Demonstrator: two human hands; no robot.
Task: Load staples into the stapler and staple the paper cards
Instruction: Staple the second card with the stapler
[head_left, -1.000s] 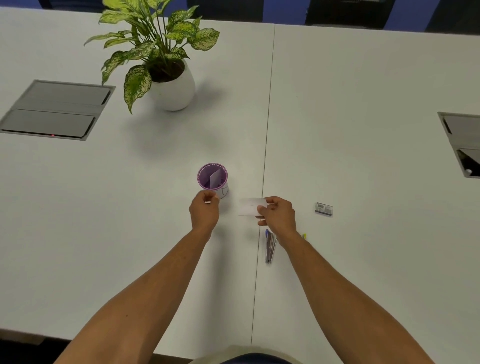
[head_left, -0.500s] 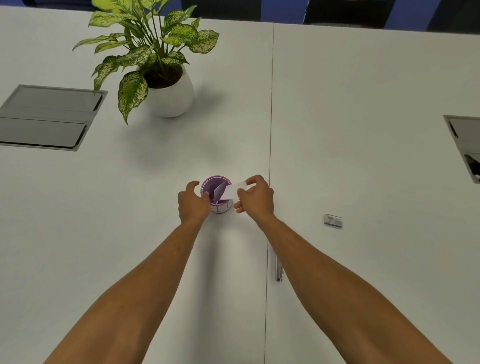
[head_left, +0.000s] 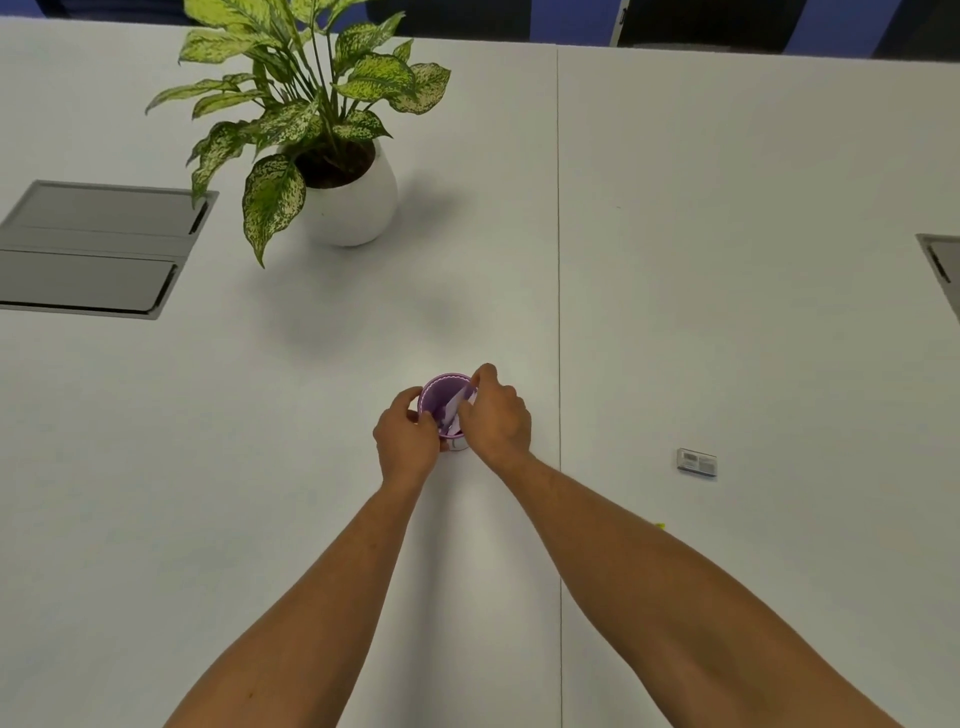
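Potted plant (head_left: 332, 156), grey floor-box lid (head_left: 93, 249)

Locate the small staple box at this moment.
In the head view, the staple box lies flat on the white table, right of the table's seam and well right of both hands at the purple cup.

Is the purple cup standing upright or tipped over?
Upright. The purple cup shows its round open rim facing up, paper cards poking inside, between the left hand and right hand.

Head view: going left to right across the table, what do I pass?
Grey floor-box lid → potted plant → left hand → purple cup → right hand → table seam → small staple box → second grey lid at the right edge.
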